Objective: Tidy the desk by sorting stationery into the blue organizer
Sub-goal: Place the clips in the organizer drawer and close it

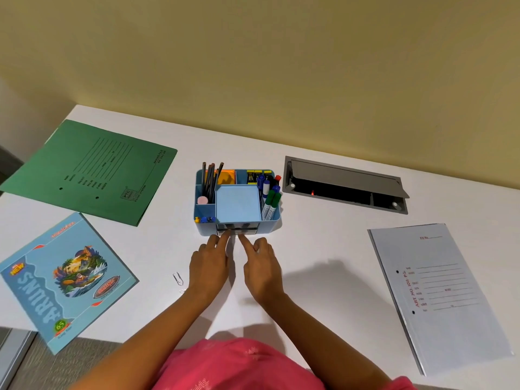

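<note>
The blue organizer (270,223) stands mid-desk. It holds dark pencils (210,178), a pink eraser (202,200), orange sticky notes (226,177), a light-blue note pad (237,204), markers (270,202), yellow-black clips (254,175) and coloured push pins (204,220). A small clear drawer (236,228) sits in its front face. My left hand (209,266) and my right hand (261,267) lie side by side just in front of it, each with an extended index fingertip touching the drawer front. A metal paper clip (177,278) lies on the desk left of my left wrist.
A green file folder (92,170) lies at the back left and a blue notebook (64,280) at the front left, overhanging the desk edge. A grey file (441,294) lies at the right. An open grey cable hatch (346,184) is sunk into the desk behind it.
</note>
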The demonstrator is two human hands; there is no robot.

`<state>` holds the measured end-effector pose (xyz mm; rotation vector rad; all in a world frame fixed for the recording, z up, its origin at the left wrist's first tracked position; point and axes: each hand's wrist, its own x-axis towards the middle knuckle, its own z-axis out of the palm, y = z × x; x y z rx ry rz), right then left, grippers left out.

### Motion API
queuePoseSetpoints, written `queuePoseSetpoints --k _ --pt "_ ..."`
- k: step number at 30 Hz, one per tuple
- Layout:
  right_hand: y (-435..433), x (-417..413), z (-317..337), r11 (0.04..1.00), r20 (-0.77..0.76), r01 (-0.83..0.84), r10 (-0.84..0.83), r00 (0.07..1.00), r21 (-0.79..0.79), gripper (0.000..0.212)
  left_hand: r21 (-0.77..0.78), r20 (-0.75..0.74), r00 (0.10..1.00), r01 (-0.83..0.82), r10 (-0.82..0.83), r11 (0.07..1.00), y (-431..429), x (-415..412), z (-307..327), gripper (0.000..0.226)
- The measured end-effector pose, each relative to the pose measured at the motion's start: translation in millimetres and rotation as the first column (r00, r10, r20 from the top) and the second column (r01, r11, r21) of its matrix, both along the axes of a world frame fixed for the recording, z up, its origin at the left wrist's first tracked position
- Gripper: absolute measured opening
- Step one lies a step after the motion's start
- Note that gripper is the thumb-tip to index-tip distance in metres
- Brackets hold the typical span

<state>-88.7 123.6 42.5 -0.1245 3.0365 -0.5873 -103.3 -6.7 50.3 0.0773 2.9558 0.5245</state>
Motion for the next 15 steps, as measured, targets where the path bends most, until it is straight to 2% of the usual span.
queuePoseSetpoints --k 4,15 --pt "-2.4 -6.0 4.5 1.0 0.013 0.026 -0.026 1.0 -0.005 0.065 -0.008 -0.037 0.999 0.008 -0.008 1.0 0.1 -3.0 5.0 0.041" --pt "4.6 23.9 -0.7 1.0 -0.018 -0.024 0.024 1.0 -0.009 0.07 0.03 -0.125 0.992 0.007 -0.003 1.0 1.7 36.9 -1.1 0.051"
